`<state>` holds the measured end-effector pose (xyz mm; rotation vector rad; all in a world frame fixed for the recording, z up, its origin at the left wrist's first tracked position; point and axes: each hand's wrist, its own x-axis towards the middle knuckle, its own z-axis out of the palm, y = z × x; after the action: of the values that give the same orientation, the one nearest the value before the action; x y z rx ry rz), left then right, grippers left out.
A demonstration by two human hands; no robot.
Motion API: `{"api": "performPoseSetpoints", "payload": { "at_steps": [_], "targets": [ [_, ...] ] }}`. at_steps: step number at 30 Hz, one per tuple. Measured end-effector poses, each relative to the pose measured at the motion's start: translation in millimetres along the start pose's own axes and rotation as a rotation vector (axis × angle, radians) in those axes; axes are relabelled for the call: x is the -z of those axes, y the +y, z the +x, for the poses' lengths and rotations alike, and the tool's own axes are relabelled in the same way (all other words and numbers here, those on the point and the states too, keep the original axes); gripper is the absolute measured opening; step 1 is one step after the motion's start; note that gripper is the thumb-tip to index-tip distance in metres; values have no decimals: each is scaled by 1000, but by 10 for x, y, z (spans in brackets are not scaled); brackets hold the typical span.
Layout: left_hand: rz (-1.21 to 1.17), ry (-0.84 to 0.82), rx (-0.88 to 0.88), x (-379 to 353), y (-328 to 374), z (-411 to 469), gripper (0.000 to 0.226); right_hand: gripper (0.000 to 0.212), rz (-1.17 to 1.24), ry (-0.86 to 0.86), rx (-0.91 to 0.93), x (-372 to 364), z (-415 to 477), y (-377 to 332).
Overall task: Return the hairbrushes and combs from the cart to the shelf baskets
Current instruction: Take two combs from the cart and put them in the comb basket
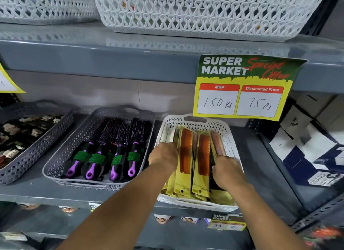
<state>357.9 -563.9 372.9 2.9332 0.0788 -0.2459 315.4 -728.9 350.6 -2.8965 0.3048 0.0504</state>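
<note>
Both hands are down in the white basket [230, 138] on the shelf [28, 192], working the packaged combs [186, 152].

- Left hand [163, 154]: at the left edge of the comb stack, fingers curled down out of sight between the packs and the basket wall. It seems to press or grip the outer packs; a firm hold cannot be confirmed.
- Right hand [228, 170]: on the right side of the stack, fingers bent around dark packs there. Looks clenched on them, but the fingertips are hidden.
- Combs: amber, in yellow sleeves, standing on edge. Long axis runs front to back, from the person toward the shelf wall. At least 2 sit between the hands; more lie at either side.
- Brushes [115, 149]: 4 purple-handled ones visible, in the grey basket [61, 152] just left of the white one, handles toward the person, same front-to-back lie.
- Cart: not in view.

Judgement: comb placement is in hand, likely squaring the stack. The packs lie between the 2 hands, so an inward squeeze across their short axis would tidy them. Neither hand is clearly nearer; the left sits farther back along the packs, the right nearer the front rim.

A price card [242, 87] hangs above the white basket.
</note>
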Motion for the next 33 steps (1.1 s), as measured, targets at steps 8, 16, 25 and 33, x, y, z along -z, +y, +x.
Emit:
{"api": "performPoseSetpoints", "payload": {
  "at_steps": [8,16,25,33],
  "targets": [
    [-290,-12,64,222,-93,80,27,24,9,18,-2,7,5,19],
    [-403,44,91,421,-281,140,12,25,-1,-1,-16,46,-14,-18],
    [-683,109,180,334,-380,136,17,48,162,106,45,172,-44,-262],
    [-222,23,26,92,-179,73,35,48,100,7,185,62,-102,-450]
  ]
}}
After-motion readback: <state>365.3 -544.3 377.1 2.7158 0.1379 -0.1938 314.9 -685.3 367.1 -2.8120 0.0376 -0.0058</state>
